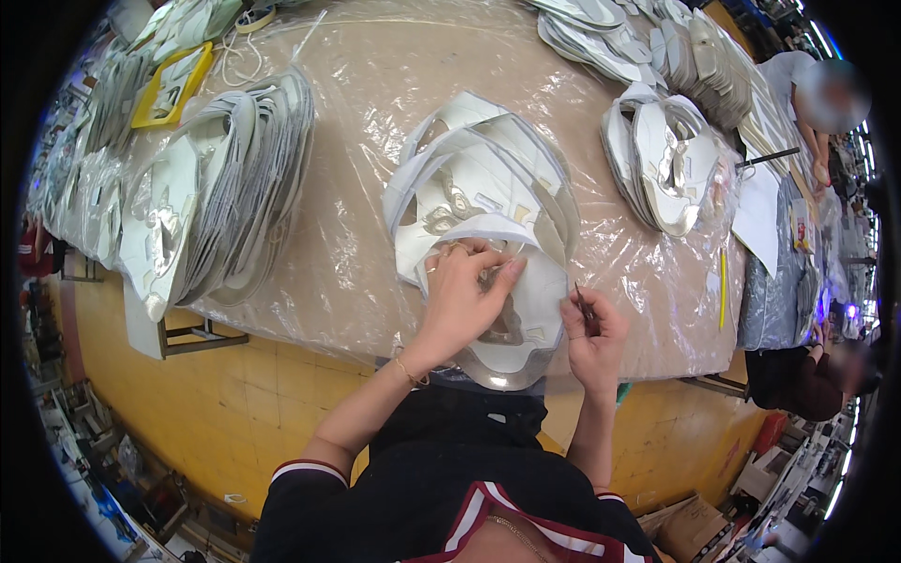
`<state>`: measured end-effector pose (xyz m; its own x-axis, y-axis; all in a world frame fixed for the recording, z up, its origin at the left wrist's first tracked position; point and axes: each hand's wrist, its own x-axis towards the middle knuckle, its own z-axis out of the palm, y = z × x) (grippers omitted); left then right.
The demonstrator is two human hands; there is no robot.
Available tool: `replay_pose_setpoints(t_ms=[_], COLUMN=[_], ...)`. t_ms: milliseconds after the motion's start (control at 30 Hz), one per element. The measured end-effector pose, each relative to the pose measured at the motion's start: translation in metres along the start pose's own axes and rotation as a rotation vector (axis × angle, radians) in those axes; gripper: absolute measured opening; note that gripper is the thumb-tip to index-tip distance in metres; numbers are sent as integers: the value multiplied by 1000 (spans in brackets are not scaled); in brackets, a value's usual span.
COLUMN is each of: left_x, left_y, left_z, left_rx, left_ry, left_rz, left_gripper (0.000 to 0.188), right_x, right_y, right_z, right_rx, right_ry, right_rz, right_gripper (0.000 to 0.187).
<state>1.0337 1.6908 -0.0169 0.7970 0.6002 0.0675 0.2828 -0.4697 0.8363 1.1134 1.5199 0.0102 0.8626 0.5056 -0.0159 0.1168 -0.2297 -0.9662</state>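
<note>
A white shoe upper [535, 294] with silver patches and a clear edge lies nearest me, its front rim at the table edge. My left hand [465, 293] is closed on it, the fingertips pinching its raised middle and partly hidden under the fold. My right hand [595, 340] is just off the upper's right edge, closed round a small dark pointed tool [586, 311] that looks like thread snips, tip upward. Directly beyond, more overlapping white uppers [479, 127] lie in a loose pile.
The table [352, 103] is covered in clear plastic. A tall stack of uppers [235, 178] stands at left, near a yellow tray [174, 86]. A smaller stack [657, 155] and a yellow stick [723, 291] lie at right. Two people are beyond the right side.
</note>
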Motion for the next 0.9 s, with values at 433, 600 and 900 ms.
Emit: replay_pose_setpoints(t_ms=[433, 600, 900], left_x=[4, 6, 8], left_y=[-18, -27, -23], left_z=[3, -2, 0], left_rx=[-567, -655, -630], left_ry=[-53, -70, -66], left_rz=[-209, -196, -175], left_gripper=[13, 13, 13], right_x=[1, -5, 7], right_y=[12, -5, -8], right_z=[14, 23, 55], right_rx=[-238, -869, -1042], right_ry=[245, 304, 137], right_rz=[-105, -461, -532], right_gripper=[16, 33, 32])
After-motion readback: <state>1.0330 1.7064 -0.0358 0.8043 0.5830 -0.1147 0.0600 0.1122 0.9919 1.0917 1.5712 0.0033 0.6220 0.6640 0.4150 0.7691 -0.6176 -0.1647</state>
